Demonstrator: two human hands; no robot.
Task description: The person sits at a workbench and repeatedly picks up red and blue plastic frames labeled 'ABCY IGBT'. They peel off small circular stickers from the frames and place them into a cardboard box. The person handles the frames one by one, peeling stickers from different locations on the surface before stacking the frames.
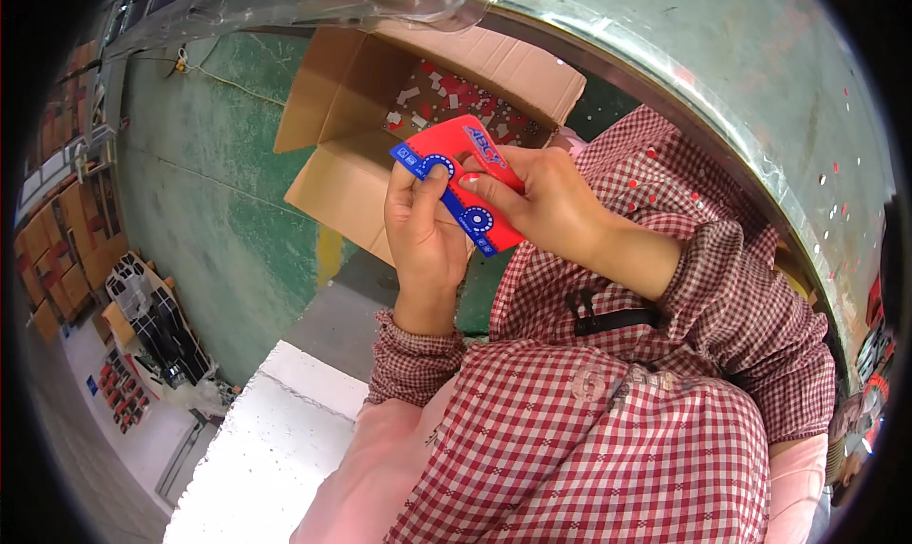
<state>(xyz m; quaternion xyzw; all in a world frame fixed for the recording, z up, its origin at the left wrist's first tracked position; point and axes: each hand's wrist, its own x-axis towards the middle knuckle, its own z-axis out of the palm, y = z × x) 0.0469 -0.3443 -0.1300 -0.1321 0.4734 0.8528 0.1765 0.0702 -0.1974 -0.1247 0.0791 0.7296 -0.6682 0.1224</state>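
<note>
Between my two hands is a red and blue printed card [461, 200], folded or bent, with dotted circles along its blue band. My left hand [425, 245] grips its near left side, the thumb pressed on one of the circles. From the right, my right hand [560, 197] pinches the red part, fingers behind and thumb in front. The card is held above an open cardboard box [347, 188], in which small red, white and grey paper scraps [456, 97] lie scattered.
A green-grey worktable [703, 31] with a metal edge curves along the top and right. Beside my left arm stands a white foam block [271, 430]. Red scraps [635, 188] lie on my checked apron. Cartons [71, 249] are stacked at the far left.
</note>
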